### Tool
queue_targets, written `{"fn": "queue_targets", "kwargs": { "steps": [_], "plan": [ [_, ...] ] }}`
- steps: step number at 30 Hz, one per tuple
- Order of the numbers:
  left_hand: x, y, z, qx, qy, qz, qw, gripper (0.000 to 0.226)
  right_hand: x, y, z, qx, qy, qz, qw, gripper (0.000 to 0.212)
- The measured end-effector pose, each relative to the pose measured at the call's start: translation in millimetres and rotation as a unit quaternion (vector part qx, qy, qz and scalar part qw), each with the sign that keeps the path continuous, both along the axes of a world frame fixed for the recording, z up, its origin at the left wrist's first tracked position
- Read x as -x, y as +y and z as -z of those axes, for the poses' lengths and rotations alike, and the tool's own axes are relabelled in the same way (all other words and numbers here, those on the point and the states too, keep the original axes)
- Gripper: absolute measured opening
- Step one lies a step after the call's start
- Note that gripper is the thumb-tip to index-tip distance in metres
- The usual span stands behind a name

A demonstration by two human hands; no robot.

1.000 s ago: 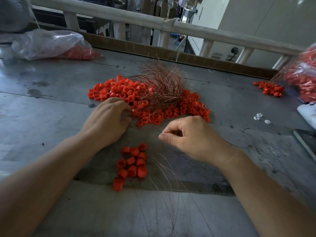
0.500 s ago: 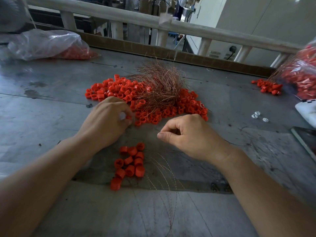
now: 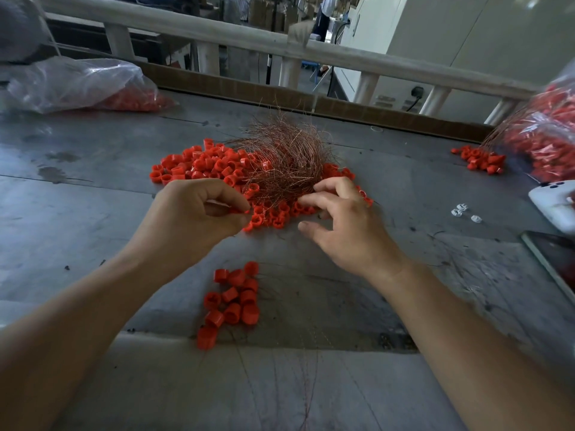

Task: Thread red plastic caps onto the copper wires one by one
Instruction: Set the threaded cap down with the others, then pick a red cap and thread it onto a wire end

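1. Grey sheet metal is seen as the table top (image 3: 93,213); at its middle a tangled bundle of thin copper wires (image 3: 280,160) is heaped over a spread pile of small red plastic caps (image 3: 199,163).
2. At the near edge of that pile the left hand (image 3: 193,219) is held with fingers curled and tips brought together; whether a cap is pinched there cannot be told.
3. The right hand (image 3: 345,225) is loosely spread with its fingertips at the near side of the bundle, and nothing is gripped by it.
4. The step in hand is judged to be the drawing out of one wire. A single strand should be pinched close to its end and eased out slowly, so that neighbouring strands are not dragged along.
5. The cap's opening should be turned toward the wire end before the two are brought together.
6. A separate cluster of red caps (image 3: 233,300) lies nearer, beside fine wires; it is best left undisturbed.
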State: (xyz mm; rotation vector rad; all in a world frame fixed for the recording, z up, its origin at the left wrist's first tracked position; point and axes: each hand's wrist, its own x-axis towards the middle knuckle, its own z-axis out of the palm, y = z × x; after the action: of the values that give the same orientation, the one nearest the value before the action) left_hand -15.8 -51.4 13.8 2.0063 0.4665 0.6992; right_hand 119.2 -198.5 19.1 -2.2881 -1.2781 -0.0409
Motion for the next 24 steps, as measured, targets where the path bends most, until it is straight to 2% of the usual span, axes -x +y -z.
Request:
{"fn": "queue_targets", "kwargs": {
  "steps": [5,11,15,17,21,24],
  "plan": [
    [1.0,1.6,-0.6,0.024,-0.001,0.016,1.0,0.032,1.3,3.2,3.5,0.037,0.012,-0.032,0.999,0.053],
    [0.6,0.7,0.0,0.038,-0.011,0.032,0.999,0.039,1.4,0.7,-3.9,-0.106,-0.012,-0.007,0.994,0.024],
    [0.1,0.1,-0.8,0.046,-0.006,0.035,0.998,0.032,-1.1,0.4,-3.0,-0.099,-0.013,-0.004,0.995,0.018],
    [0.6,-0.5,-1.3,0.049,-0.006,0.04,0.998,0.031,-2.6,1.2,-0.4,-0.057,-0.031,-0.011,0.998,0.024],
    [0.9,-0.8,-1.6,0.029,0.001,0.035,0.999,0.036,-3.1,2.1,7.4,0.048,-0.02,-0.046,0.998,0.058],
    [0.4,-0.7,-1.1,0.02,0.004,0.039,0.999,0.038,-3.2,2.2,8.1,0.052,-0.015,-0.041,0.998,0.065]
  ]
}}
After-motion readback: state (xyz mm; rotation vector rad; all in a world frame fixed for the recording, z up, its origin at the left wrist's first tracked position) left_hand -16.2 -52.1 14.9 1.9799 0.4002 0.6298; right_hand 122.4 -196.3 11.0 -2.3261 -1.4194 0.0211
